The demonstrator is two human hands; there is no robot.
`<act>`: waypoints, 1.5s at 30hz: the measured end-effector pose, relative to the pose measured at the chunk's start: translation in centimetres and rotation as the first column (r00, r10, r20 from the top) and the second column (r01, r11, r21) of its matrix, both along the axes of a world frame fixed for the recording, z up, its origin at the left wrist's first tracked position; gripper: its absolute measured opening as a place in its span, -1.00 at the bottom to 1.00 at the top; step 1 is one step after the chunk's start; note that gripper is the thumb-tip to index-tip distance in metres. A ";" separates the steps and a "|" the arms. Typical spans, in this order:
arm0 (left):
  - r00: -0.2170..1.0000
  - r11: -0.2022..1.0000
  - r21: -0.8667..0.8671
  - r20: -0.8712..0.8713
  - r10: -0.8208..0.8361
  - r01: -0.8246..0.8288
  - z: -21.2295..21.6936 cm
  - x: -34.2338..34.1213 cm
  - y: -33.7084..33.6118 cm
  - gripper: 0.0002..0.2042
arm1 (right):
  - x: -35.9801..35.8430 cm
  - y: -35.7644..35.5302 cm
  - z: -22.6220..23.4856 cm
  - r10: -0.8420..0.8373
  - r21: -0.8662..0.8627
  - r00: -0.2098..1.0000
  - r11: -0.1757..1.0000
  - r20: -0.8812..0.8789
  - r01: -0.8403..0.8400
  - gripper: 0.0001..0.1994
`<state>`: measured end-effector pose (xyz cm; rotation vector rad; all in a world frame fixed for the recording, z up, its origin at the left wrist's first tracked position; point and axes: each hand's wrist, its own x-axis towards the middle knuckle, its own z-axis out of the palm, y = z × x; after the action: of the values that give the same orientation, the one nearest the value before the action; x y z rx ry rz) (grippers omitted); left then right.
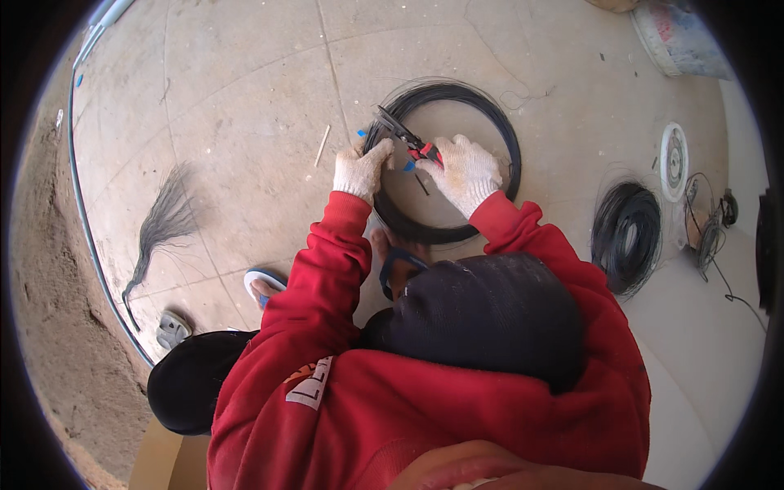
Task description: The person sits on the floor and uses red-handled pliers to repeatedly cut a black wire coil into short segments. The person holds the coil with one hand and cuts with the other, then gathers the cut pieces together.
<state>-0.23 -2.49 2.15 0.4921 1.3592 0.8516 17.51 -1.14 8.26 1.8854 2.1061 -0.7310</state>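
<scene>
A large coil of thin black wire (508,131) lies on the floor in front of my feet. My left hand (359,170), in a white knit glove, closes on the left side of this ring. In my right hand (469,171), gloved the same way, is a pair of pliers (400,131) with red and black handles. Their dark jaws point up and left, over the coil's upper left rim, close to my left fingers. Whether the jaws touch a strand cannot be made out. A bit of blue tape (409,166) shows between my hands.
A loose bundle of cut wires (159,216) lies at the left, near a dark hose (77,180) along the floor's edge. At the right are a smaller wire coil (627,237), a white ring-shaped disc (674,162) and tangled wire (709,237). A bucket (678,41) stands far right.
</scene>
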 end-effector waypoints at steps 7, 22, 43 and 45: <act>0.988 1.000 -0.005 -0.153 0.019 -0.020 -3.9 -0.2 0.8 -0.85 | -1.7 1.3 -3.0 -0.012 -0.074 0.999 0.997 -0.031 0.010 -0.55; 0.955 0.997 -0.026 -0.284 -0.082 0.078 -4.7 -0.7 0.3 -0.79 | -3.2 -0.8 -6.5 -0.124 -0.104 0.992 0.987 0.023 0.126 -0.42; 0.994 0.999 0.031 -0.109 0.015 -0.012 0.0 -1.2 -1.9 -0.79 | 10.9 -3.4 -1.5 -0.268 0.042 0.901 0.953 -0.343 0.299 -0.62; 0.989 0.996 0.036 -0.119 0.091 -0.088 0.1 -0.5 -1.9 -0.83 | 11.2 -2.9 -2.9 -0.244 0.291 0.949 0.910 -0.202 0.296 -0.61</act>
<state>-0.71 -4.38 2.30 0.5160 1.4899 0.9292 28.74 -4.06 5.36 2.4046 2.1915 -0.6464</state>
